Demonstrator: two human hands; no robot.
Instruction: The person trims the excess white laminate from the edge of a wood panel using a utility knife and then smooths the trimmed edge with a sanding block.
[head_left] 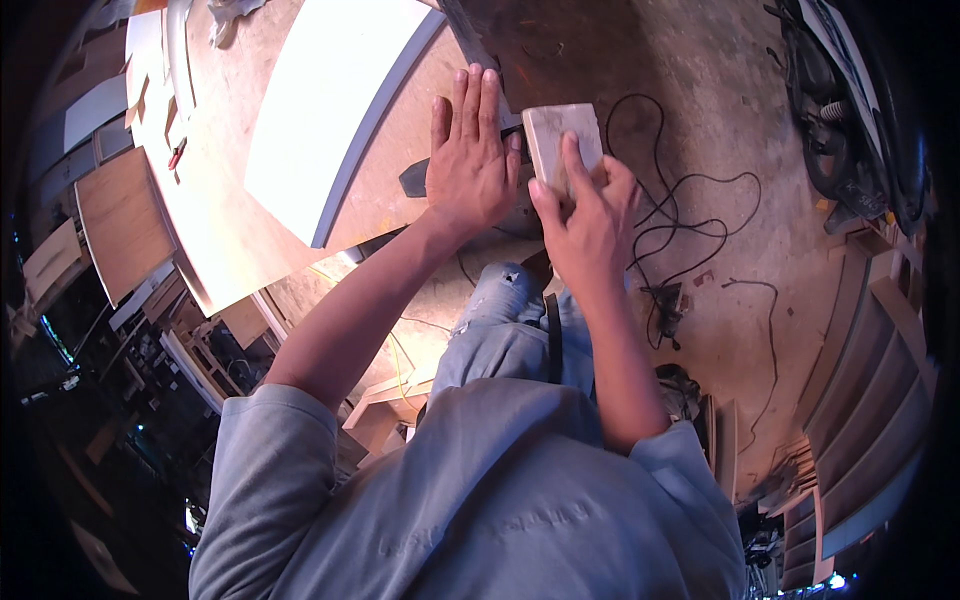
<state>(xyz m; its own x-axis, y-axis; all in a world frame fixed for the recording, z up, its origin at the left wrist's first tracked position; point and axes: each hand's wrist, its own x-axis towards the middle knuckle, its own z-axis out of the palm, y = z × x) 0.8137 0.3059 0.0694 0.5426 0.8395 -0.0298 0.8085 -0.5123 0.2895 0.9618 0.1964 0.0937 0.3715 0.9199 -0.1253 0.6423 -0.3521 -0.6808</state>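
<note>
My left hand (470, 160) lies flat with its fingers stretched out, over a dark narrow board (464, 32) at the right edge of the worktable. Part of that board is hidden under the palm. A dark pointed end (413, 180) sticks out to the left of the wrist. In my right hand (590, 215) is a pale rectangular block (545, 130) with a worn surface, gripped from its near end with the index finger laid along its top. The block is just right of my left hand. Left of my hands, a bright white panel (320, 110) with a curved grey edge lies on the table.
The light wooden worktable (230, 250) fills the upper left, with a small red-handled tool (177, 154) on it. Black cable (690, 230) loops over the concrete floor at right. Shelf-like wooden pieces (870, 370) stand far right; stacked boards (125, 225) crowd the left.
</note>
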